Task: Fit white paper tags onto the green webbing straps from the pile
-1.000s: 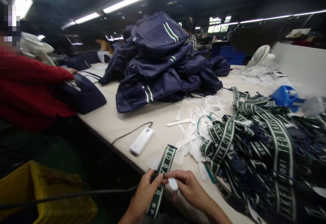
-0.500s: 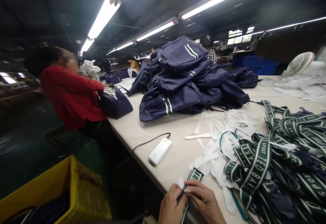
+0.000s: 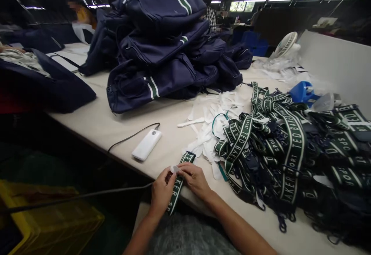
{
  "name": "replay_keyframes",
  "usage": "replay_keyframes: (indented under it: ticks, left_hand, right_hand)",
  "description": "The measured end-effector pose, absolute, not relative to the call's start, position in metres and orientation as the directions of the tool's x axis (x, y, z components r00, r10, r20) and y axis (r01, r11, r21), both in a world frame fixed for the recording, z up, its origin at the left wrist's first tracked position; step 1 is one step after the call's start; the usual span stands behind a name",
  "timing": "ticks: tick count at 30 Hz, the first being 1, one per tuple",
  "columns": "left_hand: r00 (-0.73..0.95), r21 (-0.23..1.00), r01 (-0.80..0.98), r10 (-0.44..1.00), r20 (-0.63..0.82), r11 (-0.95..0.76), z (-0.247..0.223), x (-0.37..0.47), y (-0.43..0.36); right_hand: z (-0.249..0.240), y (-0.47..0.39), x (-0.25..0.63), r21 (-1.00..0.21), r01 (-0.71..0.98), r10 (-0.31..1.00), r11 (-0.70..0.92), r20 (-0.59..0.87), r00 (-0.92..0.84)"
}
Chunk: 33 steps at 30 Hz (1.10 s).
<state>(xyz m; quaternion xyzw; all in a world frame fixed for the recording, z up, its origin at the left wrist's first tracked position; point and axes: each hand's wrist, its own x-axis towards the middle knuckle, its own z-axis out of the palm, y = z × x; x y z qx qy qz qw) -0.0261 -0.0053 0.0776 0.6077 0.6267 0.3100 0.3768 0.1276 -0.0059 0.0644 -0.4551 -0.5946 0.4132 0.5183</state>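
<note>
My left hand and my right hand meet at the near table edge, both pinching one green strap with white lettering. A small white piece sits between the fingertips on top of the strap. The strap's far end lies on the table and its near end hangs down past my left hand. Just right of my hands lies a pile of white paper strips, and beyond that a big tangle of the same green straps.
A white power bank with a dark cable lies left of my hands. Stacked navy bags fill the table's middle. A blue plastic tool and a white fan stand at right. A yellow crate sits on the floor. Another person's navy bag lies at left.
The view has swung down and right, so the person in red at left is now mostly out of view. My hands have stayed together on the strap and the white piece.
</note>
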Motion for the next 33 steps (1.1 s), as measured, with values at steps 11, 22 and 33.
replay_keyframes:
  ticks: [11, 22, 33]
  left_hand:
    - [-0.143, 0.832, 0.521, 0.980, -0.135, 0.190, 0.072, -0.026, -0.007]
    - [-0.154, 0.796, 0.559, 0.973, -0.174, 0.231, 0.074, -0.025, 0.007]
    - [-0.211, 0.891, 0.432, 0.976, -0.052, 0.141, 0.057, -0.025, 0.006]
  right_hand:
    - [0.075, -0.008, 0.108, -0.926, 0.329, 0.981, 0.186, 0.191, -0.015]
    - [0.083, 0.011, 0.116, -0.877, 0.473, 0.990, 0.082, 0.016, -0.143]
    - [0.064, 0.030, 0.107, -0.884, 0.468, 0.982, -0.007, -0.095, -0.165]
